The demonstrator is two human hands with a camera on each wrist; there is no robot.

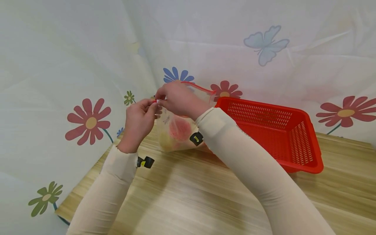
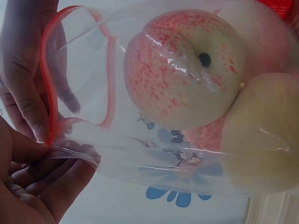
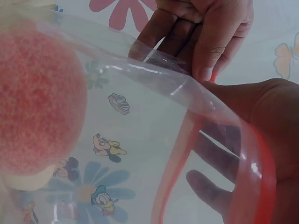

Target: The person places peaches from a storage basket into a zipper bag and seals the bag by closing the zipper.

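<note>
A clear zip bag [image 1: 163, 132] with a red closure strip and small cartoon prints stands on the table, several peaches inside. One peach [image 2: 182, 70], red-speckled with a dark spot in its hollow, is nearest the mouth in the left wrist view. My left hand [image 1: 139, 122] pinches the bag's left top corner between thumb and forefinger. Right beside it, my right hand [image 1: 179, 99] pinches the end of the red strip [image 3: 258, 172], its other fingers spread behind the bag. Away from that corner the two red edges stand apart. The fingertips partly hide the corner itself.
A red plastic basket [image 1: 311, 140] with slotted walls stands to the right of the bag, partly behind my right forearm. Both rest on a wood-grain table [image 1: 182, 195]. Behind is a pale curtain [image 1: 205, 36] printed with flowers and a butterfly.
</note>
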